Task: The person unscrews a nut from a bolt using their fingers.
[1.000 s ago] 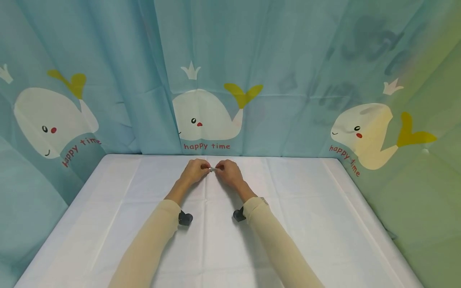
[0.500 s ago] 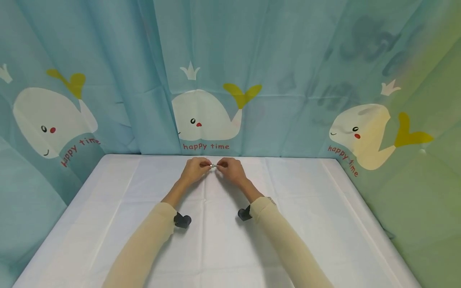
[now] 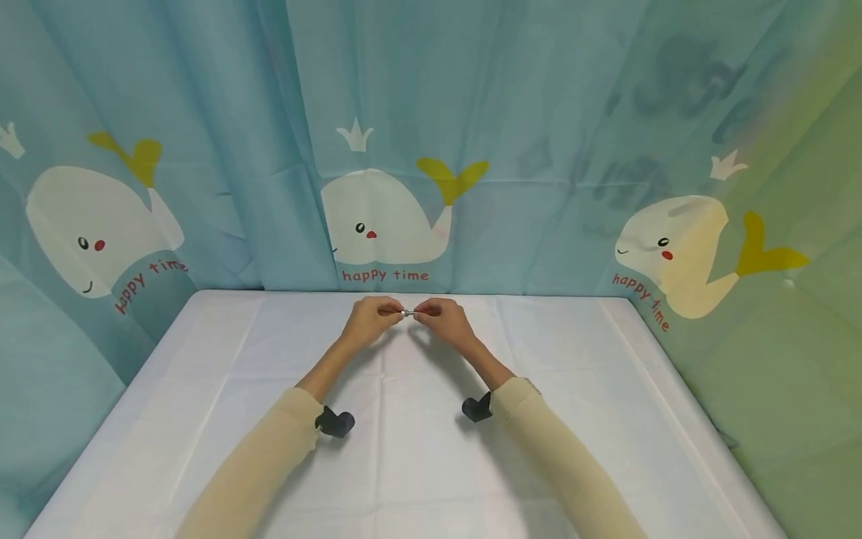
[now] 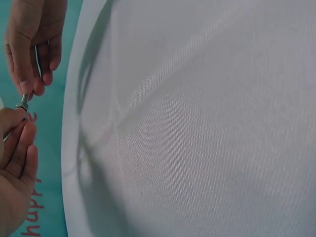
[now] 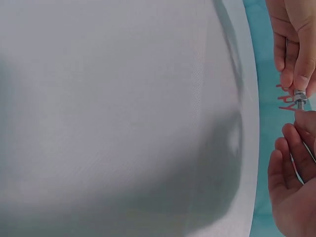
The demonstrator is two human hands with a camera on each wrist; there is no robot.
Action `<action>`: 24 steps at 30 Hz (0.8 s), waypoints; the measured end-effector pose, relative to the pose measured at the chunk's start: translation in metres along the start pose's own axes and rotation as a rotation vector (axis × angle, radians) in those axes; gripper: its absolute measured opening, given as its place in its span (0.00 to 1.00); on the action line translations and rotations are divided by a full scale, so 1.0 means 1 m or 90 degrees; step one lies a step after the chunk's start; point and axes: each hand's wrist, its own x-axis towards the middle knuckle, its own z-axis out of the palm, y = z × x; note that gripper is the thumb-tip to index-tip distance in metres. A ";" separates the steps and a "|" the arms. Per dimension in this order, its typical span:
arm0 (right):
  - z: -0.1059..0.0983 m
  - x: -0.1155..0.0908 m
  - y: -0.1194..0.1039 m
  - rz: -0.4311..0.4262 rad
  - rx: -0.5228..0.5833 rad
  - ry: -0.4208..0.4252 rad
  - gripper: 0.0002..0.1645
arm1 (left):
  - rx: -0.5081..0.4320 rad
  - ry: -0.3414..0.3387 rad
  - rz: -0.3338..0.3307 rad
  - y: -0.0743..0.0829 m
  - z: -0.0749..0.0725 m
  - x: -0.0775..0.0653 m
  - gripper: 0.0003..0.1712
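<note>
Compared with one second ago, the two sleeves (image 3: pixel 252 464) have spread more apart, and the pinched metal bolt (image 5: pixel 300 105) has moved a little toward the right. The grip itself looks the same. The left hand (image 3: pixel 369 326) pinches one end of the bolt between thumb and finger; the right hand (image 3: pixel 447 322) pinches the other, threaded end in the same manner. Between the fingertips a hexagonal piece (image 5: pixel 300 98) is visible, probably a nut, but I cannot tell if it is separate from the bolt. The bolt is held roughly level above the white-covered bench (image 3: pixel 424 464), near its far edge. For the work, I judge this as a small adjustment: the parts seem not yet separated.
</note>
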 end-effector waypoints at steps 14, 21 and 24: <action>-0.024 -0.031 -0.001 0.025 0.143 0.001 0.08 | -0.042 -0.021 0.051 0.025 0.009 -0.013 0.06; -0.038 -0.044 0.000 0.021 0.149 -0.003 0.07 | -0.060 -0.023 0.065 0.035 0.017 -0.016 0.05; -0.042 -0.049 -0.001 0.021 0.148 -0.006 0.08 | -0.064 -0.023 0.075 0.038 0.020 -0.018 0.05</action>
